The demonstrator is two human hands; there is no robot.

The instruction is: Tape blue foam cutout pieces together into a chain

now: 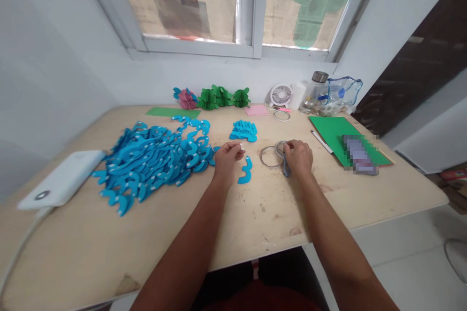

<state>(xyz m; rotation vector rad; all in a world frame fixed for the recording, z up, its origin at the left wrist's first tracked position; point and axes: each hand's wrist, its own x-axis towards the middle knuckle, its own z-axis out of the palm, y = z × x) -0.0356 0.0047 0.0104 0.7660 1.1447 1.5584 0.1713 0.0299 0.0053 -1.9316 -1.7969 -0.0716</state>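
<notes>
Head view: heap of thin blue curved cutouts (153, 165) on pale plywood counter (255, 223); light, floppy, take by edges. Left hand (226, 160) grip pinched on small white tab (241, 146), single blue curved cutout (245, 170) just beside. Right hand (297, 158) grip closed on slim blue-handled tool (286, 167), near thin metal wire rings (271, 156).

Paper cutouts (149, 167) are bright blue, spotted white; the card (333, 136) is green.
</notes>
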